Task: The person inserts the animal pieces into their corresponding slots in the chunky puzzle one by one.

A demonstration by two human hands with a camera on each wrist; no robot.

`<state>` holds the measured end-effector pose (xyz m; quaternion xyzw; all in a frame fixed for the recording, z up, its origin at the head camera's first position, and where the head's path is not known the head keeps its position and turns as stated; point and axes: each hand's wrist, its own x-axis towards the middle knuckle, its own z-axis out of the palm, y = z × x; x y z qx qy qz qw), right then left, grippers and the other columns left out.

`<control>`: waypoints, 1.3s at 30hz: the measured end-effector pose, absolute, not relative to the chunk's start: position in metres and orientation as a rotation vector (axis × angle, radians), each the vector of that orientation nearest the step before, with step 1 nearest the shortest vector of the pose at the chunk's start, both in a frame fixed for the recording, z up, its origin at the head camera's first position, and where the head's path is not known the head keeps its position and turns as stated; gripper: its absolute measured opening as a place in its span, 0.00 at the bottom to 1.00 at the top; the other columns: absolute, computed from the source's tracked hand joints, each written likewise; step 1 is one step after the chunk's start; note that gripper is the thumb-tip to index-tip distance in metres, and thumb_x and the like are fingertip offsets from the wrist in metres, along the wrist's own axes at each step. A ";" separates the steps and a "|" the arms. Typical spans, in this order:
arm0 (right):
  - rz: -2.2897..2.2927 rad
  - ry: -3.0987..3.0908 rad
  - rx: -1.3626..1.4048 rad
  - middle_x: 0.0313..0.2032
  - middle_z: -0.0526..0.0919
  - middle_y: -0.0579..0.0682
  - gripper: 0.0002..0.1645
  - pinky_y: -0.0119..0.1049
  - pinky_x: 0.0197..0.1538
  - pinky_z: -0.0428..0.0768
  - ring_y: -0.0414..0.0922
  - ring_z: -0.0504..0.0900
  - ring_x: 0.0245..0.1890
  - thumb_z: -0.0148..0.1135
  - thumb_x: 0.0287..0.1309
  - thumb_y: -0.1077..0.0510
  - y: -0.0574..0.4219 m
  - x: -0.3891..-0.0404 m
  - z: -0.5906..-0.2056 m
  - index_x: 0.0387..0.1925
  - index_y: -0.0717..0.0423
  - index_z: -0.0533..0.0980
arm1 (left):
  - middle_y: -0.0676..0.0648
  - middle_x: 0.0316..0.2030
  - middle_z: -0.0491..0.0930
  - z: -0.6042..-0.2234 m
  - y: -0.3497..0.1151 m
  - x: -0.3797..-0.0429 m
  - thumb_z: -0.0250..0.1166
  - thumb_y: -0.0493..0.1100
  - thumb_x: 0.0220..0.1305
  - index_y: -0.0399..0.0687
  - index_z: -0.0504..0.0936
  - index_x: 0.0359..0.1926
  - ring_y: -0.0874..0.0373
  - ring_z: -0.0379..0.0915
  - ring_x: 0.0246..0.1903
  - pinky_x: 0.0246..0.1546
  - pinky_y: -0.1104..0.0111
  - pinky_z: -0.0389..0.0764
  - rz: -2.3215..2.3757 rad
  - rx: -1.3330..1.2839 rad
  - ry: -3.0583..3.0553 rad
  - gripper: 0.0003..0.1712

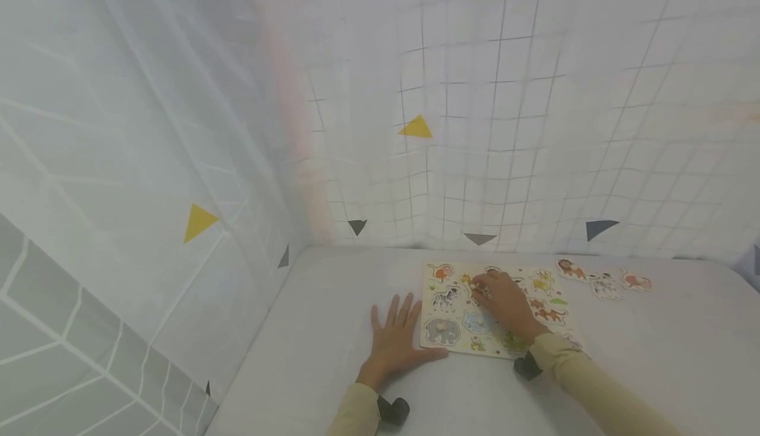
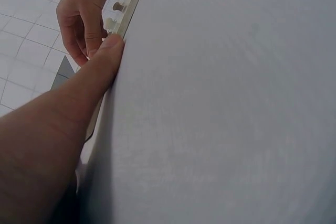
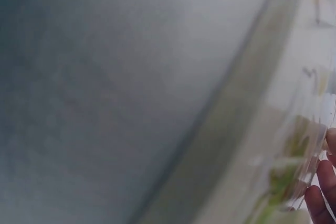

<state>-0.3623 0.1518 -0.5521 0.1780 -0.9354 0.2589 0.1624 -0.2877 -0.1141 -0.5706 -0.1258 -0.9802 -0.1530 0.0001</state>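
A wooden animal peg puzzle board (image 1: 436,287) lies on the pale table. My left hand (image 1: 396,340) is spread flat at the board's left side, with its thumb along the near edge. Over the middle of the board, my right hand (image 1: 505,301) pinches the knob of a giraffe piece (image 1: 466,279) between thumb and fingers; the hand covers part of this piece. In the left wrist view, the right hand's curled fingers (image 2: 89,38) reach down beyond the left thumb. A zebra piece (image 1: 445,299) and a knobbed elephant piece (image 1: 442,332) show on the board.
Right of the board lie a loose lion piece (image 1: 572,269), zebra piece (image 1: 605,286) and reddish monkey-like piece (image 1: 636,281). A sheet with grid lines (image 1: 505,126) stands behind the table, and another pale sheet (image 1: 148,159) at the left.
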 end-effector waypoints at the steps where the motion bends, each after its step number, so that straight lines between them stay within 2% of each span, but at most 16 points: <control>1: 0.736 -2.666 0.510 0.39 0.86 0.53 0.12 0.55 0.51 0.82 0.54 0.82 0.45 0.69 0.65 0.57 0.152 -0.362 -0.552 0.48 0.56 0.84 | 0.53 0.84 0.43 -0.571 -0.114 -0.288 0.57 0.88 0.50 0.61 0.50 0.83 0.46 0.34 0.85 0.79 0.31 0.32 -0.479 -0.393 -3.083 0.68; 8: 0.734 -2.661 0.535 0.39 0.87 0.52 0.13 0.56 0.52 0.82 0.55 0.82 0.47 0.69 0.66 0.55 0.155 -0.364 -0.556 0.48 0.56 0.85 | 0.53 0.84 0.43 -0.572 -0.114 -0.288 0.57 0.88 0.49 0.62 0.49 0.83 0.47 0.34 0.85 0.79 0.31 0.32 -0.475 -0.390 -3.086 0.68; 13: 0.750 -2.709 0.498 0.50 0.87 0.57 0.13 0.61 0.59 0.79 0.59 0.81 0.54 0.63 0.71 0.53 0.162 -0.363 -0.555 0.50 0.56 0.84 | 0.54 0.85 0.41 -0.576 -0.115 -0.290 0.55 0.90 0.49 0.63 0.47 0.83 0.48 0.32 0.85 0.79 0.32 0.31 -0.451 -0.384 -3.096 0.68; 16: 0.737 -2.690 0.476 0.53 0.86 0.60 0.13 0.62 0.57 0.79 0.62 0.81 0.54 0.60 0.72 0.55 0.167 -0.364 -0.553 0.50 0.57 0.84 | 0.53 0.84 0.43 -0.574 -0.116 -0.289 0.58 0.88 0.50 0.61 0.50 0.83 0.46 0.34 0.85 0.78 0.30 0.32 -0.472 -0.395 -3.075 0.68; 20: 0.719 -2.633 0.475 0.50 0.86 0.63 0.14 0.62 0.53 0.81 0.64 0.81 0.51 0.60 0.71 0.58 0.175 -0.367 -0.551 0.50 0.61 0.83 | 0.52 0.84 0.44 -0.568 -0.116 -0.287 0.58 0.87 0.51 0.60 0.50 0.83 0.45 0.35 0.85 0.78 0.30 0.33 -0.472 -0.405 -3.080 0.67; 25: 0.702 -2.627 0.429 0.52 0.85 0.62 0.14 0.62 0.54 0.81 0.63 0.80 0.52 0.58 0.72 0.58 0.187 -0.373 -0.555 0.53 0.58 0.83 | 0.50 0.84 0.45 -0.563 -0.115 -0.284 0.61 0.85 0.51 0.58 0.52 0.82 0.44 0.36 0.84 0.78 0.29 0.32 -0.513 -0.412 -3.077 0.66; 30: 0.667 -2.652 0.338 0.52 0.82 0.66 0.14 0.63 0.51 0.81 0.65 0.79 0.52 0.60 0.69 0.60 0.201 -0.373 -0.553 0.51 0.61 0.82 | 0.49 0.84 0.45 -0.562 -0.114 -0.283 0.62 0.84 0.51 0.57 0.52 0.82 0.43 0.36 0.84 0.78 0.30 0.31 -0.534 -0.410 -3.077 0.66; 39: 0.613 -2.664 0.237 0.53 0.81 0.70 0.16 0.65 0.51 0.80 0.70 0.79 0.53 0.56 0.65 0.63 0.232 -0.371 -0.548 0.51 0.65 0.81 | 0.48 0.84 0.47 -0.562 -0.113 -0.282 0.62 0.84 0.51 0.56 0.53 0.82 0.42 0.37 0.84 0.77 0.29 0.31 -0.574 -0.422 -3.054 0.67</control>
